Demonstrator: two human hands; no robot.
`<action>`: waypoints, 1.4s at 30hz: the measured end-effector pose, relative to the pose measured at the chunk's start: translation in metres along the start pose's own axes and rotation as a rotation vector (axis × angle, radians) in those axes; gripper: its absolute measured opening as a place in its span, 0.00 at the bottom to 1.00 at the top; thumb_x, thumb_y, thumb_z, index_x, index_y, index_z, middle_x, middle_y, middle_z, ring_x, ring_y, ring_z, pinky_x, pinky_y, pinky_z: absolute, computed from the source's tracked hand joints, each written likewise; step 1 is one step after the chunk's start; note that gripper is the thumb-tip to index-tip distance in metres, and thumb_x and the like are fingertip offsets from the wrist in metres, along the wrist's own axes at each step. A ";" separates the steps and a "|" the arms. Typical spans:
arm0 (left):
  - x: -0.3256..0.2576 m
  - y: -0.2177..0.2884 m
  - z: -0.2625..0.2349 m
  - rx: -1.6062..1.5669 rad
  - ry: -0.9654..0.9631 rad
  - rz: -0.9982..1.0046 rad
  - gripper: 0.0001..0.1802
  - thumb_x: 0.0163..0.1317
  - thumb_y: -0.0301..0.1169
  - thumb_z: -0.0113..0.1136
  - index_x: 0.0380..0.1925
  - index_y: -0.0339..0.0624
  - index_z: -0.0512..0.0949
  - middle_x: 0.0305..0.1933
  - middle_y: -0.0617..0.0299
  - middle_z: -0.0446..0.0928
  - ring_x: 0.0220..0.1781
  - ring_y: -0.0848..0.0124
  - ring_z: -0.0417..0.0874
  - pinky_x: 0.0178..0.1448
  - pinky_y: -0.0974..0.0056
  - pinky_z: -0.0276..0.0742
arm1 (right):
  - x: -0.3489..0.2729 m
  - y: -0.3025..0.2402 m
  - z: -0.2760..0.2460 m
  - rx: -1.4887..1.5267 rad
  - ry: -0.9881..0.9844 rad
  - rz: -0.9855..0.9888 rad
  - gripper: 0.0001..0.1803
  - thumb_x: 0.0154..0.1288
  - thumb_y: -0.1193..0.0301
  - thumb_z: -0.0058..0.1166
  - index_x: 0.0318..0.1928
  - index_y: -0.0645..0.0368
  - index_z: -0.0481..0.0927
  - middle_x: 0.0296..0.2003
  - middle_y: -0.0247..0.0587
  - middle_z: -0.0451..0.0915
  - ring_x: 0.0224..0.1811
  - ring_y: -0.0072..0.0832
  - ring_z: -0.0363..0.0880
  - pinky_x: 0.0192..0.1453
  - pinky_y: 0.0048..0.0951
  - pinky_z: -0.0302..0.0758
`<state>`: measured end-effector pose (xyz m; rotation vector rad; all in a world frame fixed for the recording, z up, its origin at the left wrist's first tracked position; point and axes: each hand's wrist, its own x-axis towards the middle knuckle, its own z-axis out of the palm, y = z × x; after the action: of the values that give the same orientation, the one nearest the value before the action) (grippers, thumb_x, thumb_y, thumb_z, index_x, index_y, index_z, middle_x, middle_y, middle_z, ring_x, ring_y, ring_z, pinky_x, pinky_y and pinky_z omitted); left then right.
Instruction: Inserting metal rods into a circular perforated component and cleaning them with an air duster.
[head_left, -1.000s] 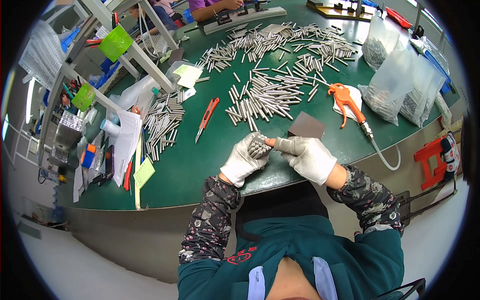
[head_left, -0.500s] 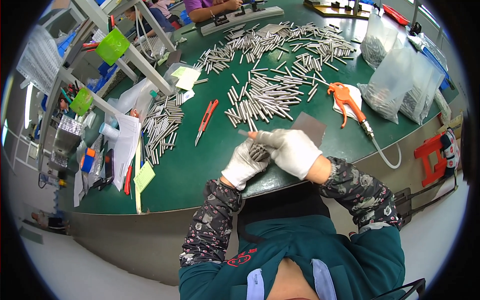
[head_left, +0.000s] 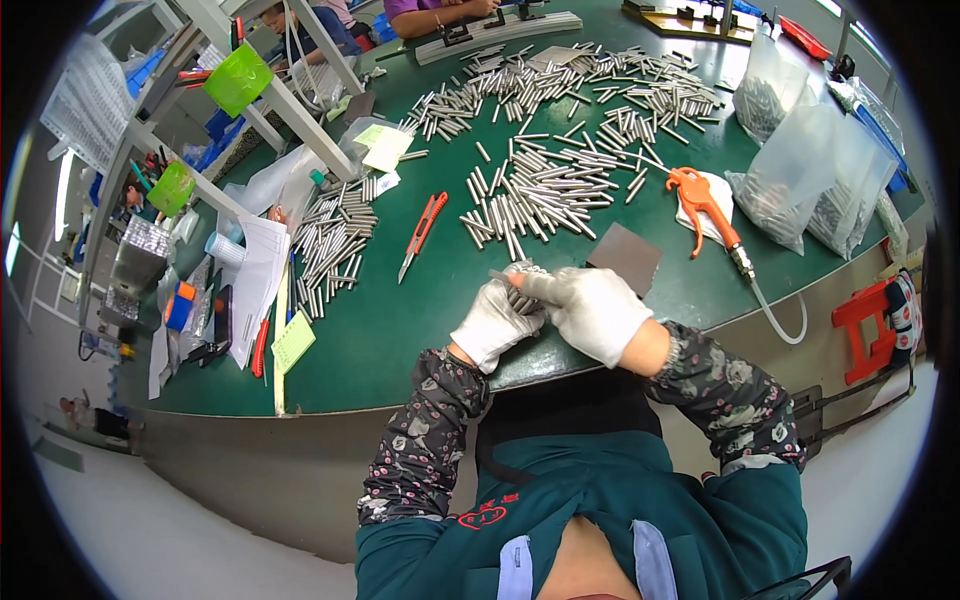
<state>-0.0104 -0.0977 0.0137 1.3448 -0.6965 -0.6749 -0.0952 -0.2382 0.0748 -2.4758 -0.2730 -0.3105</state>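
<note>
The left hand [head_left: 495, 322] (in a white glove) grips a bundle of metal rods [head_left: 522, 285], just above its palm. The right hand [head_left: 598, 310] closes over the bundle, pinching one rod from the right side.

Most of the metal rods [head_left: 522, 283] hidden between the gloved hands [head_left: 555, 312].

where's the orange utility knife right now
In the head view, the orange utility knife lies on the green table, left of the middle, between two heaps of metal rods, ahead and left of the gloved left hand.
</note>
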 end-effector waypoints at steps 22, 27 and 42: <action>0.001 0.001 0.004 -0.024 0.075 -0.060 0.26 0.43 0.13 0.57 0.45 0.40 0.66 0.37 0.66 0.72 0.33 0.78 0.75 0.31 0.74 0.74 | 0.008 0.013 -0.001 0.143 0.136 -0.045 0.19 0.52 0.74 0.46 0.46 0.49 0.75 0.32 0.47 0.77 0.33 0.41 0.76 0.36 0.35 0.73; -0.002 0.006 0.002 0.055 0.103 -0.130 0.29 0.42 0.14 0.58 0.48 0.38 0.63 0.37 0.66 0.72 0.34 0.79 0.74 0.32 0.75 0.74 | -0.017 0.025 -0.009 0.220 0.120 -0.008 0.19 0.51 0.76 0.49 0.46 0.47 0.76 0.29 0.46 0.77 0.32 0.40 0.76 0.38 0.33 0.73; 0.001 0.007 -0.002 -0.056 -0.008 -0.177 0.29 0.43 0.13 0.57 0.48 0.41 0.64 0.36 0.66 0.71 0.33 0.78 0.74 0.28 0.74 0.74 | -0.007 0.012 0.006 0.100 0.120 -0.018 0.22 0.50 0.77 0.46 0.47 0.42 0.75 0.24 0.42 0.74 0.28 0.39 0.74 0.34 0.35 0.72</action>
<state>-0.0085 -0.0964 0.0207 1.3630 -0.5654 -0.8353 -0.0974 -0.2451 0.0611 -2.3473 -0.2546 -0.4401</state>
